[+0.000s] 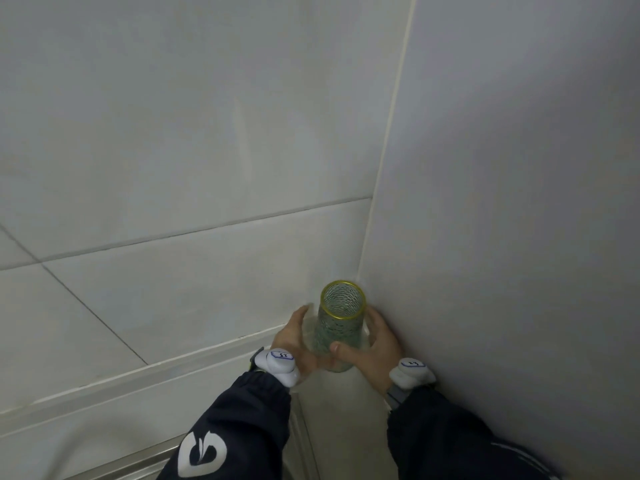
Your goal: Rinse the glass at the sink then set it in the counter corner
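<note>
A tall clear glass (338,325) with a yellow rim and a dark wavy pattern stands upright on the pale counter (346,414), right in the corner where the two walls meet. My right hand (379,344) wraps it from the right, with the thumb across its front. My left hand (294,341) is cupped at its left side, blurred. The left fingers are spread, and a small gap shows between them and the glass. Both wrists carry white tags, and both sleeves are dark.
White tiled wall (173,168) runs behind, and a plain grey wall (502,202) closes in tight on the right. A raised white ledge (138,379) runs along the back wall. A metallic edge (149,457) shows at the bottom left.
</note>
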Available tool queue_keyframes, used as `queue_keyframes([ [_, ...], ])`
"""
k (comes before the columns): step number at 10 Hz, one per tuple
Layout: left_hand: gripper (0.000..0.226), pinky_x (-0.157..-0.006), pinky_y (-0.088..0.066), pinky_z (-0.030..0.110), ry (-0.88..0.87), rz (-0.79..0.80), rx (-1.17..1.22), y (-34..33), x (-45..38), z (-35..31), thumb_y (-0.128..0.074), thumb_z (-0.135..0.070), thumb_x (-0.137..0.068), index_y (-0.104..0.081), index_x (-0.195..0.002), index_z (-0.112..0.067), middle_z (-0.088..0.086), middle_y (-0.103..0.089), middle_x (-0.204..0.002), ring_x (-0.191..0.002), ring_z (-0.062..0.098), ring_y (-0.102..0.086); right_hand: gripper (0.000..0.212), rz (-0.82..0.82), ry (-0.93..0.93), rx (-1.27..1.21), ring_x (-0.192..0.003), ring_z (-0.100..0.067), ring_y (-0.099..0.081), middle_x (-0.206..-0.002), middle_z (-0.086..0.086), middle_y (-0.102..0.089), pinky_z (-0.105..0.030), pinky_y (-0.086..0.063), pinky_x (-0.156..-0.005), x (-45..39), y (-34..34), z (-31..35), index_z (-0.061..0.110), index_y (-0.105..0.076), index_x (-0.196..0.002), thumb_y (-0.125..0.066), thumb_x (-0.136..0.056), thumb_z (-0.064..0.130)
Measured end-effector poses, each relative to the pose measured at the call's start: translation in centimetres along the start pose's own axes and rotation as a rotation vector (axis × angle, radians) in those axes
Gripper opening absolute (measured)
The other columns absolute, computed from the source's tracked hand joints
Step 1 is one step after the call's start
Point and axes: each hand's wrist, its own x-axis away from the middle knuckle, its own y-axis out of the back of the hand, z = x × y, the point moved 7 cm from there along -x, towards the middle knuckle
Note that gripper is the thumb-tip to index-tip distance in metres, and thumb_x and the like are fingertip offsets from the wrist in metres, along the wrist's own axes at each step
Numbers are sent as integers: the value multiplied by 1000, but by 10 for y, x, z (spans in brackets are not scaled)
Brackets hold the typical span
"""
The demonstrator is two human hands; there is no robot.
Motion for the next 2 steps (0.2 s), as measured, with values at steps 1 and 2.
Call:
queue_keyframes([
  [1,119,-109,-40,32,87,10,-13,21,15,5,-93,-31,-61,-23,-156,-24,2,-40,-149,-136,18,-45,115,-39,-79,-3,-147,-21,-39,-155,0,-46,-31,-36,-113,9,6,1,16,-35,-156,-93,-59,33],
  [2,108,-96,-49,19,16,-58,49,47,34,-3,-91,-26,-65,-29,-154,-21,4,-40,-154,-120,12,-61,103,-58,-72,-3,-149,-23,-38,-161,-8,-42,-36,-33,-118,22,10,16,12,-35,-156,-92,-70,22],
])
